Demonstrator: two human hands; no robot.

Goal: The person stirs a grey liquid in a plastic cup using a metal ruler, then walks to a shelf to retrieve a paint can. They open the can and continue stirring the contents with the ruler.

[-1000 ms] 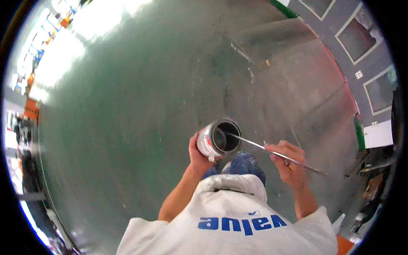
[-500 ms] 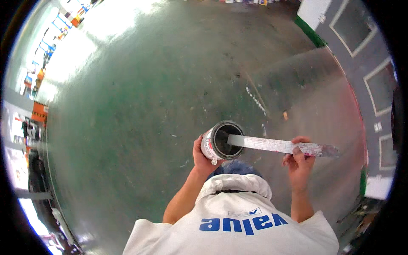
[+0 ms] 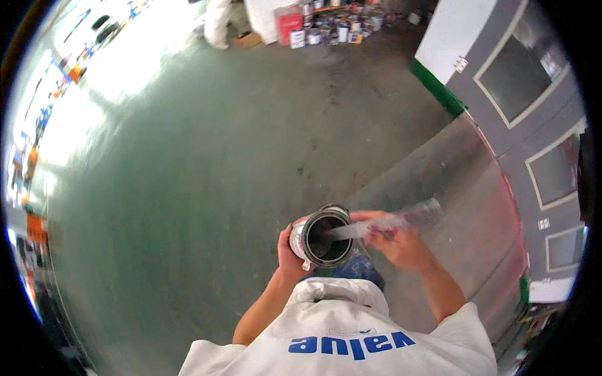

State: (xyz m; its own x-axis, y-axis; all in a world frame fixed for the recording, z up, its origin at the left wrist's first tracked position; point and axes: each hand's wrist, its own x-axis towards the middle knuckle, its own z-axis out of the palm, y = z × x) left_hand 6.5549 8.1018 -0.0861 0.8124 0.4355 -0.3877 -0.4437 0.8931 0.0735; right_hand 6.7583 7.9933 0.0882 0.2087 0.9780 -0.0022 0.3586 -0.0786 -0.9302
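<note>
My left hand is wrapped around the side of a round metal paint can with a pale printed label. The can's open, dark mouth tilts toward the view; what is inside is too dark to make out. My right hand grips a long, flat, whitish stirring stick with pinkish stains. One end of the stick reaches into the can's mouth, while the other end points up to the right and is smeared by motion. The right fingers are close to the can's right rim; whether they touch it I cannot tell.
Around me lies a worn green-grey floor. Several cans and containers stand at the far side, beside a red box. Grey panelled doors line the right. An orange object is at the left edge.
My right hand has moved left, much closer to the can, with more of the stick inside or over it. The stick now slants upward. The view has tilted up, bringing the far containers into sight.
</note>
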